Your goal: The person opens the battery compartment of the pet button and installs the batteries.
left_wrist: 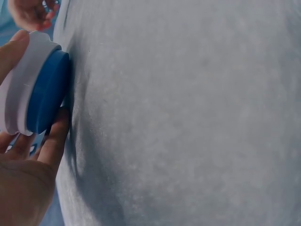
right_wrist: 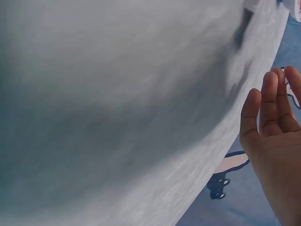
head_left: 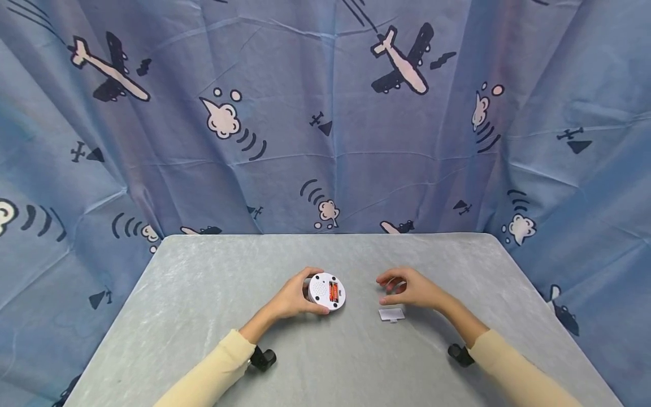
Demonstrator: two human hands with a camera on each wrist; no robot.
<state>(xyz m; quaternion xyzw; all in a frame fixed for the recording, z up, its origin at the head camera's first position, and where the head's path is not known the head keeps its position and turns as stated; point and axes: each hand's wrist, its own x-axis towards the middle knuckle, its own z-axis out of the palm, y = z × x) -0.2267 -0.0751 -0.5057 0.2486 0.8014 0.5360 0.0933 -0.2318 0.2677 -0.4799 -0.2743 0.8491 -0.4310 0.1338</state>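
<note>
In the head view my left hand point(head_left: 292, 298) grips a round white battery-powered device point(head_left: 319, 298) by its edge, thumb on the near side. Its underside faces up, showing a grille of small holes, dark round feet and an uncovered compartment with red-orange batteries point(head_left: 333, 292). The left wrist view shows the blue other side point(left_wrist: 51, 92) turned toward the table. My right hand point(head_left: 416, 288) hovers right of the device with fingers apart and nothing between them. Just below its thumb lies a small white battery cover point(head_left: 391, 314) with a tab.
A grey cloth-like surface covers the table point(head_left: 229, 271). Behind it and along the sides hangs a blue curtain point(head_left: 285, 113) printed with planes and clouds. Each wrist carries a black camera, one on the left wrist point(head_left: 263, 358) and one on the right wrist point(head_left: 460, 355).
</note>
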